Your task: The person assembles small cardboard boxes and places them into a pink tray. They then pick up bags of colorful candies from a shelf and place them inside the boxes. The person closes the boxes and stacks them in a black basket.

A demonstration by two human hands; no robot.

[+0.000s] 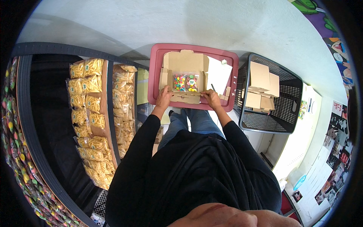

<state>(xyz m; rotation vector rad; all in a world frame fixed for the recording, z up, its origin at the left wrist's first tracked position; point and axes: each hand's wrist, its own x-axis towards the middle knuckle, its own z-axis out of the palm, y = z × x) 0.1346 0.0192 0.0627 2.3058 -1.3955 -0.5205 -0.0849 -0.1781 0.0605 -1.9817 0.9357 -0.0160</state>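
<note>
An unfolded brown cardboard box (185, 62) lies with its lid raised on a red plastic lid (194, 46). Two clear bags of colourful candies (185, 82), one with a round sticker, lie side by side in it. My left hand (164, 98) grips the box's front left corner, thumb towards the inside. At the front right corner, my right hand (211, 98) pinches the edge of the front panel. The front flap (185, 98) slopes towards me between both hands. Right of the box lie a white paper sheet (219, 71) and a dark pen (213, 87), just above my right hand.
A black plastic crate (286, 130) holding several folded cardboard boxes (259, 76) stands at the right. To the left, a dark metal shelf rack (113, 113) carries many bags of yellow snacks (95, 88). A pale wall (170, 22) rises behind the red lid.
</note>
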